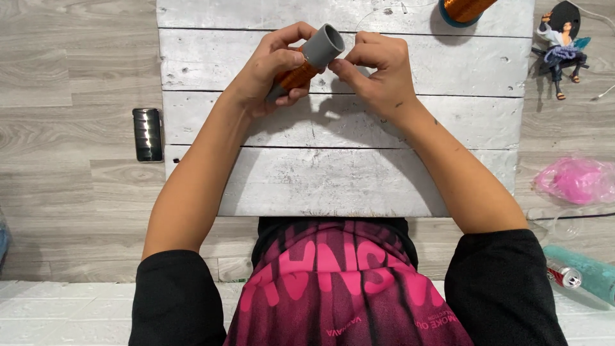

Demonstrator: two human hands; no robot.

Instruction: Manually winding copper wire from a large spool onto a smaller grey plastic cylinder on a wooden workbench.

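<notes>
The head view looks down on a white plank worktop (333, 186) set on a grey wood floor. Near the top middle of the frame, the left hand (269, 74) is wrapped around a grey tube (311, 61) wound with shiny copper wire. Its fingers are curled tight on the wire part, and the tube's open end tips up and to the right. The right hand (378, 70) sits just beside that open end. Its fingers (343, 69) are pinched close together, maybe on a thin strand of wire, but the strand is too fine to see.

To do this well, I think the left hand should keep the tube steady and not squash the wire turns. The right hand should keep its pinch small and close to the tube, so a thin wire would stay tight and lie flat.

A spool of copper wire (464, 9) stands at the top edge. A black phone (147, 134) lies at the left. A small toy figure (562, 48) is at the upper right, and a pink plastic bag (576, 179) is at the right.
</notes>
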